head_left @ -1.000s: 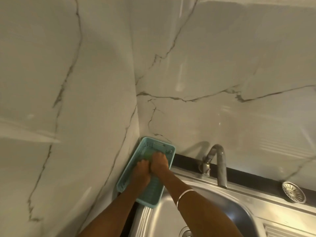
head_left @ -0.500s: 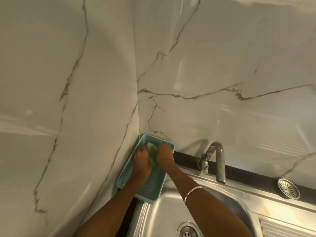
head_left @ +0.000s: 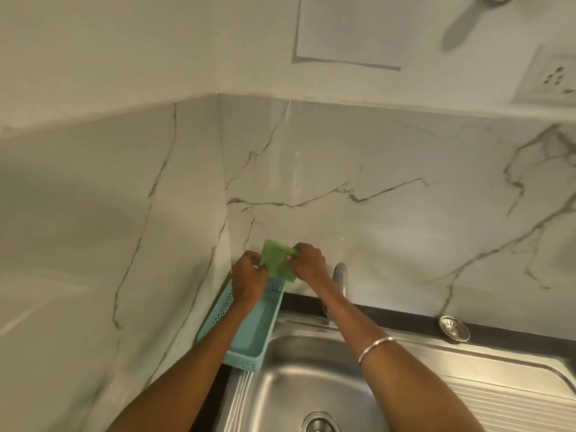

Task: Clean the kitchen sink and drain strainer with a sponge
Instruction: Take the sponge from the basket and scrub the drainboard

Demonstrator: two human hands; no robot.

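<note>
Both hands pinch the green sponge point(head_left: 276, 260) between them: the left hand point(head_left: 249, 280) grips its left edge, the right hand point(head_left: 308, 263) its upper right corner, above the blue basket point(head_left: 249, 338). With such shallow fingertip holds, the limp sponge could slip free and drop below the fingers into the basket or the sink point(head_left: 311, 378).

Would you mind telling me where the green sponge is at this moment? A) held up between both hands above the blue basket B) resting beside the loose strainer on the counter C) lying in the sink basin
A: the left hand and right hand each pinch a side of the green sponge, raised over the blue basket.
</note>
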